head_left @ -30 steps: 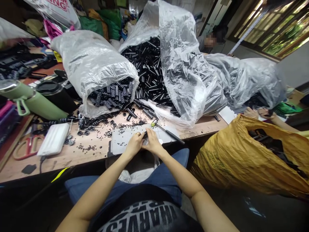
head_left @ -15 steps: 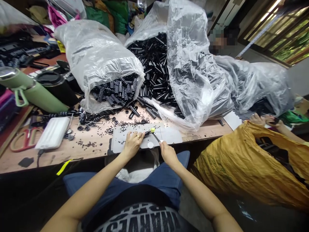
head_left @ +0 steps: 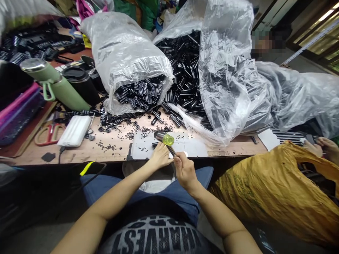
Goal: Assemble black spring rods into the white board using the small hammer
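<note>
My right hand (head_left: 186, 170) is closed round the handle of a mallet (head_left: 168, 140) with a clear yellow face, raised a little in front of me. Below the mallet's head, my left hand (head_left: 161, 155) is closed on a small black part (head_left: 154, 145), whose end shows left of the fingers; its full shape is hidden. Under this hand lies a pale flat plate (head_left: 196, 148) at the table's front edge. Tiny black bits (head_left: 143, 149) are scattered on its left side.
Clear plastic bags (head_left: 127, 46) behind spill ribbed black pieces (head_left: 140, 93) and black tubes (head_left: 185, 76). Left are a green flask (head_left: 66, 91), red scissors (head_left: 49, 134) and a white power bank (head_left: 75, 130). A yellow sack (head_left: 254, 187) and another person's hands (head_left: 321, 146) are at right.
The mallet has come up off the plate, its yellow face now larger and turned toward me. My left hand has shifted along the plate. The view has swung left.
</note>
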`<state>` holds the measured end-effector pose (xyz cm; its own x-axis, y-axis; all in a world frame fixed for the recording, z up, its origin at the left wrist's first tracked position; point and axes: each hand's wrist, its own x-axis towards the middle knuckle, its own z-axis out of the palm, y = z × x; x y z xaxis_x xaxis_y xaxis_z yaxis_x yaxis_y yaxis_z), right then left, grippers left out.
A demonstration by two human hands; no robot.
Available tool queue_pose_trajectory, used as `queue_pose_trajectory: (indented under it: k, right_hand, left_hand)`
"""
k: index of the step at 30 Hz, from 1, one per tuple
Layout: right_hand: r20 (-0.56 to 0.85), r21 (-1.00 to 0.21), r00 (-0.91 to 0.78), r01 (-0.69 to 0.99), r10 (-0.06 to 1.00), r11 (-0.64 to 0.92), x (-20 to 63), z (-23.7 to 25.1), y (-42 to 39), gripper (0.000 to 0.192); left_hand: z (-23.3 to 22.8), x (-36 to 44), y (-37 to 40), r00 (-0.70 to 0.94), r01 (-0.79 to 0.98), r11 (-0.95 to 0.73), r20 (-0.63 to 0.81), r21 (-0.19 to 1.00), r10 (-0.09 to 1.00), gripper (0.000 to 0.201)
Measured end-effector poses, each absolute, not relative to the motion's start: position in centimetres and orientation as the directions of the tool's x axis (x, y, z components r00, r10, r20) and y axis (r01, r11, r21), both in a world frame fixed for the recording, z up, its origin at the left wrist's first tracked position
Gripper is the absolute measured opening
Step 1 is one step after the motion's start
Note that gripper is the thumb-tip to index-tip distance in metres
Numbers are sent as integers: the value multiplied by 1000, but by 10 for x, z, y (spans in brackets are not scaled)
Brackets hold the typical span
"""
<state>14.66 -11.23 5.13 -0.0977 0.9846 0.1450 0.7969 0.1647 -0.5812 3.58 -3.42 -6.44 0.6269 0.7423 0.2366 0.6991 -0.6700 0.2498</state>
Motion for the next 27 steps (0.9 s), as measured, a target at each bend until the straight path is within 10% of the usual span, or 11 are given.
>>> queue_pose_trajectory:
  k: [6, 12, 19, 27]
  right_hand:
    - [-199, -255, -98, 966, 975, 45, 139, 29, -100, 35]
    - [-47, -224, 118, 966, 992, -126, 190, 37, -93, 37]
    - [69, -10, 241, 971, 968, -241, 266, -9, -78, 35]
    - [291, -48, 159, 987, 944, -151, 257, -35, -66, 29]
  left_hand:
    - [-62, 35, -23, 631, 698, -679, 253, 227, 733, 57]
    - [-29, 28, -28, 475, 779, -503, 171, 374, 863, 45]
    - [-27, 11, -104, 651, 644, -611, 90, 460, 754, 34]
    - [0, 28, 74, 97, 758, -97, 35, 645, 995, 24]
